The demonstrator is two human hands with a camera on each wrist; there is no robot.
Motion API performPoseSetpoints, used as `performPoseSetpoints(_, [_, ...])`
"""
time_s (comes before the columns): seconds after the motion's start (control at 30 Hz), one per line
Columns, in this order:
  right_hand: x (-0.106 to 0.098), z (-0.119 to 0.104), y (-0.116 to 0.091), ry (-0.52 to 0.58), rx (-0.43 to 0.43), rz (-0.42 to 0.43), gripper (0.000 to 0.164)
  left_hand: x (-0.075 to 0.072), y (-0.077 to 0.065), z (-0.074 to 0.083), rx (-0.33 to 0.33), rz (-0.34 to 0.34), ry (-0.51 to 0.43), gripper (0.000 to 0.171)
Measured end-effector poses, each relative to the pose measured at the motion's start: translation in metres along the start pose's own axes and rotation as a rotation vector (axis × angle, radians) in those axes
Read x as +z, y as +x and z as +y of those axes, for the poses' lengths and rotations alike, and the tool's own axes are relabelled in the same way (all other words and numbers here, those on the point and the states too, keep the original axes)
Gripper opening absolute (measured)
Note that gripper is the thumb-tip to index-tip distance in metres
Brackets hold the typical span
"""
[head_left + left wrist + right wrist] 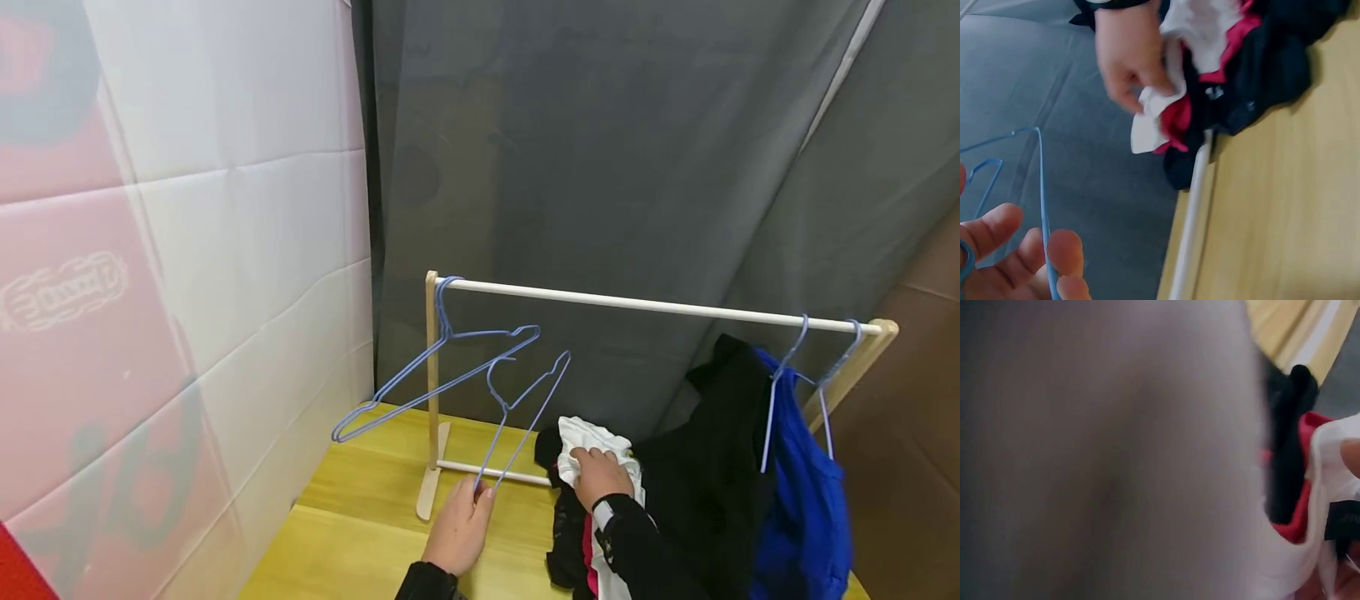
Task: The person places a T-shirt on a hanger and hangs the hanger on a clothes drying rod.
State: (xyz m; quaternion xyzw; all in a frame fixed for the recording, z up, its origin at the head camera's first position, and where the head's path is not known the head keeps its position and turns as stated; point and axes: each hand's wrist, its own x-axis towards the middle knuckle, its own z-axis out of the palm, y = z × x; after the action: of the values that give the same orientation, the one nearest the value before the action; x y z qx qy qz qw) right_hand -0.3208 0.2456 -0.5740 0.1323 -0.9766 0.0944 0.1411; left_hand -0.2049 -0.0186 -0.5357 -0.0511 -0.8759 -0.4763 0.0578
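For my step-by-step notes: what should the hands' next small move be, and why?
Probably raise the white garment toward the hanger in the left hand, since that hanger is off the rail and bare, while the right hand grips the garment.

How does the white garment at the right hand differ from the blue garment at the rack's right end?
Colour: the white garment is pale, while the blue garment is vivid.
Pose: the white garment is bunched on the pile of clothes; the blue garment hangs below the rail.
Contact: the right hand holds the white garment; neither hand touches the blue garment.
Shared: both are cloth.
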Motion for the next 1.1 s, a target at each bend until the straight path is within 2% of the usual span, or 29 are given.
performPoseSetpoints(0.1, [-0.001, 0.004, -0.001, 0.004, 0.018, -0.048, 0.014, -0.006, 0.005, 0.004, 0.013, 0.007, 0.007, 0.021])
performPoseSetpoints(0.17, [-0.004, 0.003, 0.001, 0.028, 0.03, -0.082, 0.01, -0.011, 0.003, 0.006, 0.022, 0.011, 0.006, 0.022])
performPoseSetpoints(0.27, [-0.019, 0.001, 0.007, 0.069, 0.055, -0.099, 0.014, -0.016, -0.001, 0.01, 0.033, 0.013, 0.014, 0.026])
performPoseSetpoints(0.4, [-0.051, 0.007, 0.018, 0.095, 0.027, -0.033, 0.023, -0.018, 0.001, 0.02, 0.04, 0.007, 0.022, 0.025])
performPoseSetpoints(0.5, [-0.076, 0.018, 0.019, 0.132, 0.002, 0.01, 0.034, -0.016, 0.005, 0.03, 0.038, -0.017, 0.01, 0.022])
performPoseSetpoints(0.6, [-0.097, 0.027, 0.013, 0.196, 0.017, -0.016, 0.035, -0.013, 0.004, 0.036, 0.034, -0.048, -0.007, 0.023])
performPoseSetpoints(0.83, [-0.123, 0.041, -0.01, 0.256, 0.1, -0.071, 0.015, -0.007, -0.016, 0.035, 0.024, -0.107, -0.039, 0.022])
performPoseSetpoints(0.97, [-0.137, 0.046, -0.014, 0.249, 0.084, -0.145, 0.029, -0.007, -0.031, 0.03, 0.022, -0.122, -0.043, 0.019])
performPoseSetpoints(1.1, [-0.161, 0.049, -0.009, 0.243, 0.064, -0.189, 0.03, -0.011, -0.04, 0.027, 0.06, -0.138, -0.064, 0.022])
